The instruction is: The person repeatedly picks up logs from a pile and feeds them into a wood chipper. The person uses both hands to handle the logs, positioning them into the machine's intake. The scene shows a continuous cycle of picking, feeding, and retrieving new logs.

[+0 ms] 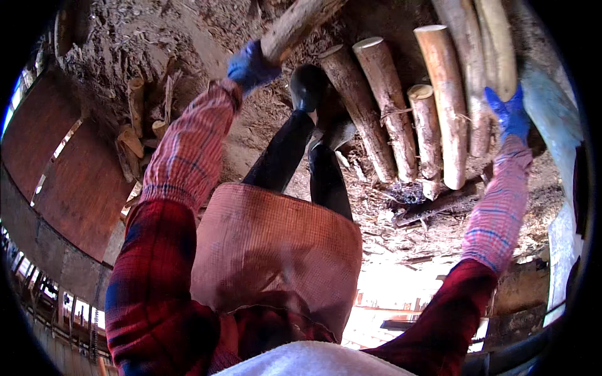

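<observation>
My left hand (253,66), in a blue glove, is closed around the near end of a brown log (300,28) that slants up and away to the right. At the far right my right hand (511,114), also gloved in blue, grips the near end of a long pale log (500,44). Its thumb and fingers lie on either side of that end. Between my hands several cut logs lie side by side, among them a thick brown log (359,103), a short log (426,128) and a smooth tan log (444,103).
Bark scraps and chips litter the dirt floor (213,31). Short wood pieces (129,150) lie at left beside a rusty brown panel (88,188). A pale bluish sheet (552,113) stands right of my right hand. My boots (307,91) are close to the logs.
</observation>
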`<act>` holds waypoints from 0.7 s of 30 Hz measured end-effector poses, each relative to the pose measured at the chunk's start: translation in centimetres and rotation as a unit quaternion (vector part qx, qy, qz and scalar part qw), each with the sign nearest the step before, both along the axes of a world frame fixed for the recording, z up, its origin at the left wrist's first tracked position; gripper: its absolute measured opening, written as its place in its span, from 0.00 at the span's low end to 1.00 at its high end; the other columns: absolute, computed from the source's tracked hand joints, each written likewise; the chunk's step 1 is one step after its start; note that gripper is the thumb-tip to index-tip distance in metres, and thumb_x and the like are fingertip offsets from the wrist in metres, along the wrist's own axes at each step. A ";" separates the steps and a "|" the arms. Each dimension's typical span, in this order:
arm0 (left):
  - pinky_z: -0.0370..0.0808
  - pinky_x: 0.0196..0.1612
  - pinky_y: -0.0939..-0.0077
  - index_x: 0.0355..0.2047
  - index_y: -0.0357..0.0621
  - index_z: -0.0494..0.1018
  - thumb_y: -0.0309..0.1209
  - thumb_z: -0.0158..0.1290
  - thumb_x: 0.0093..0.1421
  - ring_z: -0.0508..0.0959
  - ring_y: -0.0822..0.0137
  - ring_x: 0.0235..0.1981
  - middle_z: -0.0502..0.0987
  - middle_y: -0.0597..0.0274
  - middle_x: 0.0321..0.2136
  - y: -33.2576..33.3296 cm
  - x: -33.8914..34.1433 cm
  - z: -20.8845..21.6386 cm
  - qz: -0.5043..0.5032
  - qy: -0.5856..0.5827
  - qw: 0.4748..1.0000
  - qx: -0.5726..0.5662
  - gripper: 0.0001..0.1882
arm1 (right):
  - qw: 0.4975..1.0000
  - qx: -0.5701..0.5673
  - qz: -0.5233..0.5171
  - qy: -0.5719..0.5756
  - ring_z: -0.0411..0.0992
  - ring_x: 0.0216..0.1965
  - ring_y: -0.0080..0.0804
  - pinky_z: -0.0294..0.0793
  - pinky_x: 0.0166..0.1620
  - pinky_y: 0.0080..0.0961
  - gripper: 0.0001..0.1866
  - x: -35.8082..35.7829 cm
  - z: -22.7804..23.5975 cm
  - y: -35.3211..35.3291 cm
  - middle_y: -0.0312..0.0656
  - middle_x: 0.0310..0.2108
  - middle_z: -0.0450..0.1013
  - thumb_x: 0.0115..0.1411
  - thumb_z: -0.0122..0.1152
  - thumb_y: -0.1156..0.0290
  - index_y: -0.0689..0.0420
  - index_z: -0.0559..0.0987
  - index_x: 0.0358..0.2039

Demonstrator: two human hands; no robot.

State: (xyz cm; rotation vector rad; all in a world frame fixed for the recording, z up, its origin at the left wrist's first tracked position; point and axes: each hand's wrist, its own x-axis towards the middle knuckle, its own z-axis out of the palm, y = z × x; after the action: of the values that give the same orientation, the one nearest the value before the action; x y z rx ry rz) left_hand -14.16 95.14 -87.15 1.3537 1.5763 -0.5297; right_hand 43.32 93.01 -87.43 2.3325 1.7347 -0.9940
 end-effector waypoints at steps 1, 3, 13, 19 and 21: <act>0.73 0.46 0.65 0.60 0.43 0.57 0.45 0.66 0.45 0.74 0.57 0.48 0.73 0.50 0.49 0.7 1.9 3.0 -0.010 -0.043 0.998 -0.051 0.46 | 0.990 -0.023 -0.081 0.114 0.68 0.48 0.37 0.67 0.54 0.31 0.45 -0.2 0.7 -2.7 0.49 0.51 0.68 0.46 0.73 0.54 0.65 0.63 0.58; 0.73 0.47 0.66 0.59 0.43 0.60 0.40 0.65 0.50 0.74 0.63 0.45 0.74 0.57 0.47 -4.6 -0.9 3.1 0.124 -0.290 0.948 0.033 0.39 | 0.903 -0.064 -0.255 0.339 0.69 0.47 0.35 0.69 0.53 0.28 0.43 -2.3 2.0 -6.3 0.47 0.48 0.70 0.47 0.72 0.52 0.66 0.65 0.56; 0.70 0.51 0.70 0.52 0.40 0.69 0.45 0.51 0.62 0.73 0.67 0.46 0.73 0.57 0.47 -8.8 5.8 41.6 0.450 -0.372 0.784 -0.211 0.25 | 0.505 -0.171 -0.583 0.613 0.74 0.40 0.37 0.75 0.39 0.32 0.30 -23.9 34.6 -20.1 0.42 0.46 0.73 0.58 0.59 0.51 0.58 0.70 0.55; 0.70 0.49 0.68 0.52 0.43 0.69 0.44 0.61 0.52 0.74 0.64 0.45 0.75 0.59 0.45 -15.9 7.2 55.8 0.370 -0.216 0.890 -0.158 0.31 | 0.460 -0.235 -0.584 0.626 0.74 0.32 0.38 0.77 0.39 0.36 0.21 -30.3 47.1 -26.0 0.45 0.34 0.75 0.60 0.57 0.54 0.59 0.75 0.45; 0.72 0.47 0.66 0.49 0.44 0.71 0.47 0.61 0.50 0.75 0.61 0.42 0.76 0.58 0.42 -20.0 5.8 54.0 0.497 -0.234 0.790 -0.272 0.29 | 0.452 -0.293 -0.585 0.606 0.74 0.40 0.36 0.75 0.46 0.36 0.22 -32.6 53.0 -24.9 0.45 0.41 0.76 0.60 0.57 0.57 0.59 0.74 0.49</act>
State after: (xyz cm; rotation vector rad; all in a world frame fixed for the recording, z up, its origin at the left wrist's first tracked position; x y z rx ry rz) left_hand -8.37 75.17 -33.10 0.0818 1.3250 0.0439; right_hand 10.70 68.12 -34.39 1.8265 -1.0276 -3.0940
